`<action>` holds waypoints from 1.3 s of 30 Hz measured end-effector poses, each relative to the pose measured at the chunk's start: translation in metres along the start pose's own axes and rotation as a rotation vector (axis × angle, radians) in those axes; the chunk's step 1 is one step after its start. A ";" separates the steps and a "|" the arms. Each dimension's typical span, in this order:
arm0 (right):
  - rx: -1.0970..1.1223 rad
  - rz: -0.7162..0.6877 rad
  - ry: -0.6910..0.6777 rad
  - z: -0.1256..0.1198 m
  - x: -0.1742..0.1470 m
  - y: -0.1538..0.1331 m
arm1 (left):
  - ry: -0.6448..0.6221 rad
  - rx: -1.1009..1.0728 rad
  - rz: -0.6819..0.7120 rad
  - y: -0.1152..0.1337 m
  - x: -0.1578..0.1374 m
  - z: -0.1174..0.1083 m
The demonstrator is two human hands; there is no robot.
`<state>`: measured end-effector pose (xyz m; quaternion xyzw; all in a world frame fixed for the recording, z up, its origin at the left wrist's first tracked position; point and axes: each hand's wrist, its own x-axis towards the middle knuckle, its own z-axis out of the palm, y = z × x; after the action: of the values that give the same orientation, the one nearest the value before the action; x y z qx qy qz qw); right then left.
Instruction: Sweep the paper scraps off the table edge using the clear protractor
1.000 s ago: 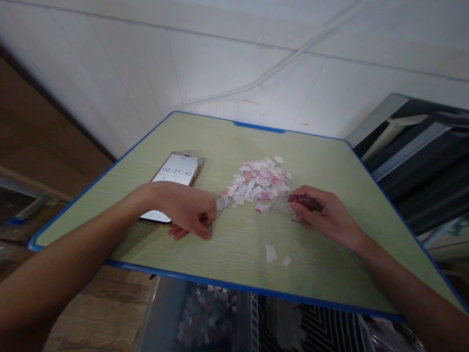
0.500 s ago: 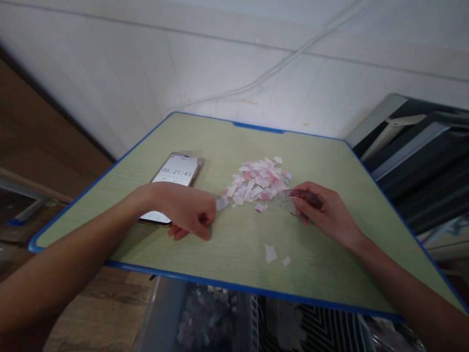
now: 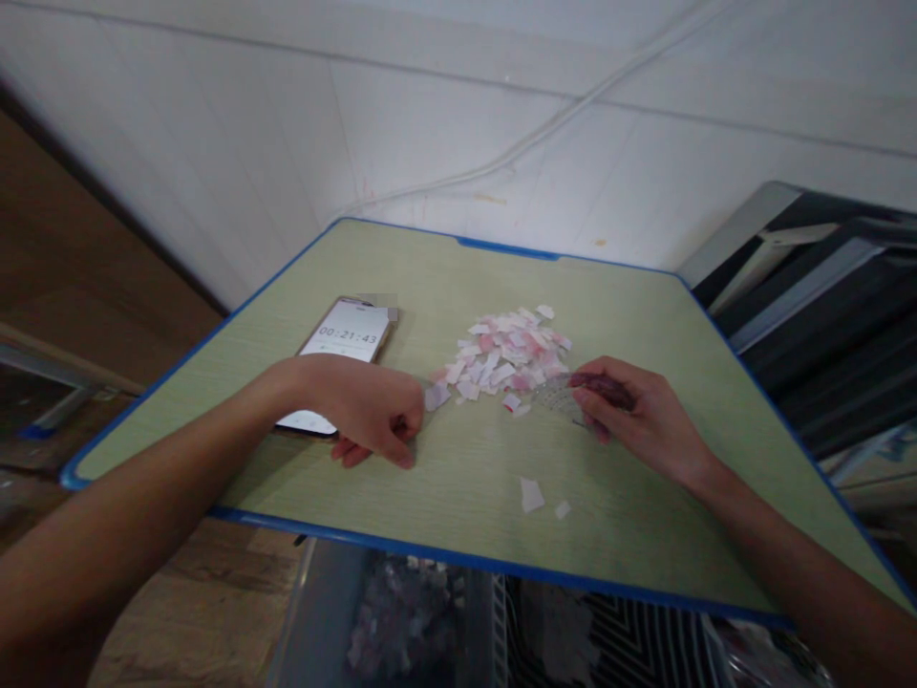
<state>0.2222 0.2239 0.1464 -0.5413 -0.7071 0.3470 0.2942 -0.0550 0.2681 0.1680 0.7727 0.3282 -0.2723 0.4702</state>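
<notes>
Right hand [image 3: 641, 413] pinching clear, marked plastic piece [image 3: 553, 397]; left hand [image 3: 362, 406] curled, grip unclear. Scrap pile [image 3: 507, 352] between and just beyond both. Phone [image 3: 350, 323] partly hidden behind left hand. Loose scraps [image 3: 531, 495] nearer wearer, between hands.

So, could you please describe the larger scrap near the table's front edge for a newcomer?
On the green table, find the paper pile. Nearer the blue front edge, apart from the pile, lies the larger scrap: pale, left of a small scrap and clearly bigger.
</notes>
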 end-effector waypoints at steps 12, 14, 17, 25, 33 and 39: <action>0.019 -0.020 -0.121 -0.001 -0.003 0.001 | 0.009 -0.001 0.008 0.001 0.000 0.000; 0.027 -0.003 -0.115 -0.002 -0.002 0.001 | 0.010 0.000 0.007 0.001 -0.001 0.000; 0.013 -0.007 -0.131 0.000 -0.002 0.000 | 0.012 0.003 0.008 0.002 -0.001 0.000; -0.189 -0.118 -0.065 0.001 -0.002 0.001 | 0.003 0.003 -0.008 0.001 0.000 0.000; -0.371 -0.295 -0.073 -0.005 -0.007 -0.004 | 0.014 0.001 -0.026 0.001 0.000 0.001; -0.344 -0.218 -0.267 -0.024 -0.008 -0.009 | 0.017 0.001 -0.031 0.003 0.000 0.000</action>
<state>0.2379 0.2182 0.1672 -0.4530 -0.8428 0.2563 0.1373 -0.0533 0.2670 0.1698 0.7701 0.3440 -0.2730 0.4626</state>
